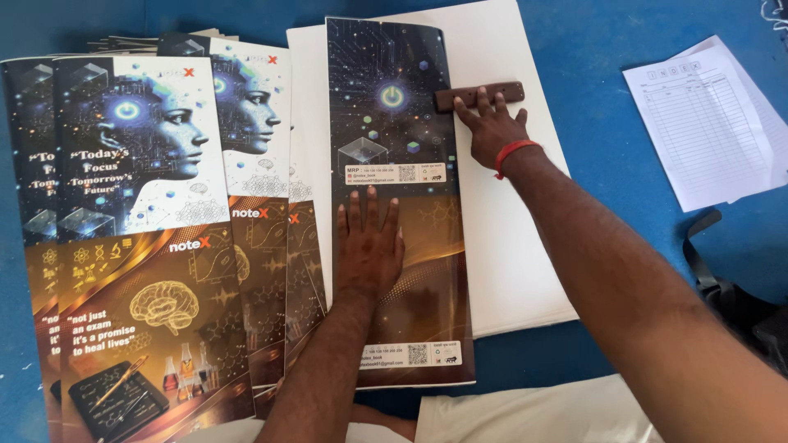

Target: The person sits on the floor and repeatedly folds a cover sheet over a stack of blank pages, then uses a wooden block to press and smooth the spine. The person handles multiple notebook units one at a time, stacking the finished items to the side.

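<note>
Head view: left hand (pixel 369 246) lying flat, fingers spread, pinning a folded printed cover (pixel 398 148) onto a white paper stack (pixel 517 246) on the blue desk (pixel 624 33), right hand (pixel 492 127) pressing a brown creasing block (pixel 480 95) along its fold, upper part being creased, lower length seemingly left; loose covers (pixel 148 246) fanned beside.

Left hand: your left hand (pixel 368 246) lies flat, fingers spread, on the folded cover (pixel 400 164).
Right hand: your right hand (pixel 491 127) presses a brown block (pixel 478 95) at the cover's right edge; a red band (pixel 515 153) circles the wrist.
Under the cover: a white stack (pixel 513 238) on the blue table (pixel 624 262).
Left side: printed covers (pixel 139 246), fanned and overlapping.
Right side: form sheets (pixel 714 123); a black strap (pixel 722 295) near them.
</note>
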